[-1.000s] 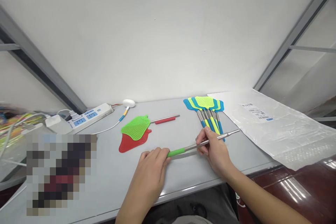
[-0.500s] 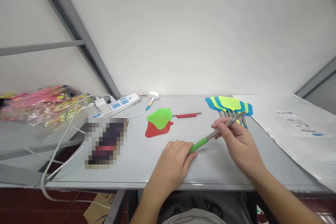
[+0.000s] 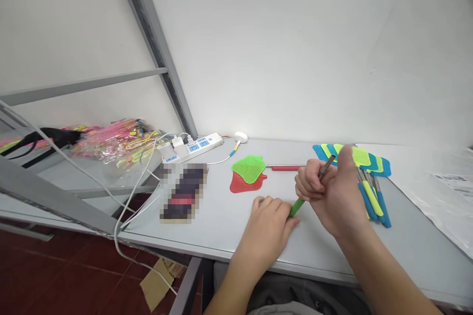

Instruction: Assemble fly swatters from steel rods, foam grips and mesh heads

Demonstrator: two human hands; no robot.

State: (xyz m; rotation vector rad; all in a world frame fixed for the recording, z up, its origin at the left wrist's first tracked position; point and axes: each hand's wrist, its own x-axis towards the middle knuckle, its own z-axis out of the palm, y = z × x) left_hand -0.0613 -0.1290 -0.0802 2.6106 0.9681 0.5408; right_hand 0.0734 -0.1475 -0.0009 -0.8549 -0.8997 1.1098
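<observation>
My left hand (image 3: 268, 221) is closed round the lower end of a green-gripped fly swatter handle (image 3: 296, 206), low over the table. My right hand (image 3: 332, 192) wraps its fingers round the metal rod of the same handle, thumb sticking up, and the rod's tip pokes out above the fist. Beyond the hands lie a green swatter head (image 3: 250, 168) and, partly beneath it, a red swatter head (image 3: 246, 183). A red-gripped handle (image 3: 284, 168) lies beside them, its right end hidden by my right hand. Blue and yellow fly swatters (image 3: 373, 197) are fanned out at the right.
A white power strip (image 3: 203, 143) with plugs and cables stands at the back left, near a white round device (image 3: 241, 136). A pixelated flat object (image 3: 185, 192) lies in front. Bagged colourful items (image 3: 114, 142) are at far left. White plastic sheeting (image 3: 424, 177) covers the right side.
My right hand has gone from a fingertip hold on the rod to a fist round it, thumb up. The left hand keeps the green grip. The whole view has shifted, so things appear further right.
</observation>
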